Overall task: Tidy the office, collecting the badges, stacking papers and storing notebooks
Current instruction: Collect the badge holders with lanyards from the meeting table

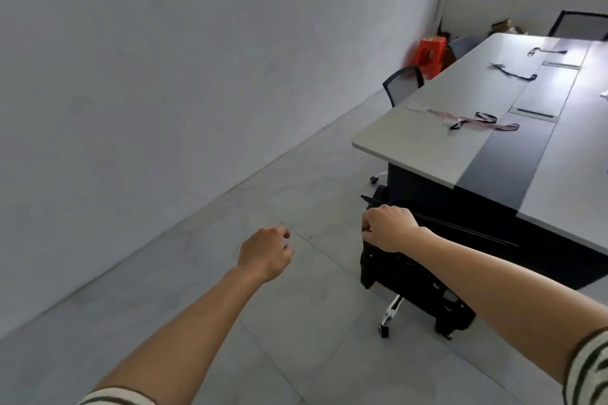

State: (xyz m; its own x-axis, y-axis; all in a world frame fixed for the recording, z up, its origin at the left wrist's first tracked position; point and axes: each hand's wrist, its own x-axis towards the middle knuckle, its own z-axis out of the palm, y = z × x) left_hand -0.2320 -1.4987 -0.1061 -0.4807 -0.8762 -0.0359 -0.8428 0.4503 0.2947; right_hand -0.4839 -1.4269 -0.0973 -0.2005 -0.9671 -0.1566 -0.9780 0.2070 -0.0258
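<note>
1. Right hand (390,228): fingers (366,229) curled tight round the top edge of the back of a black office chair (411,276). The fingertips are tucked under and hidden.
2. Left hand (266,255): fingers (287,235) loosely curled and holding nothing, hanging over the tiled floor (296,322), apart from the chair.
3. The chair stands against the near end of the table (427,148). One white leg and its caster show below the seat. The rest of the base is dark and hard to read.
4. Badge lanyards all lie on the table top, well beyond both hands:
   - pink lanyard (473,120), nearest, close to the table's near end, with a small black loop (486,116) touching it;
   - dark lanyard (513,72), farther along;
   - third lanyard (547,51), near the far end.
5. The badge cards themselves are too blurred to make out. A pale object at the right frame edge is cut off and cannot be identified.
6. A second black chair (403,82) stands at the table's left side, with a red stool (429,54) behind it by the wall.
</note>
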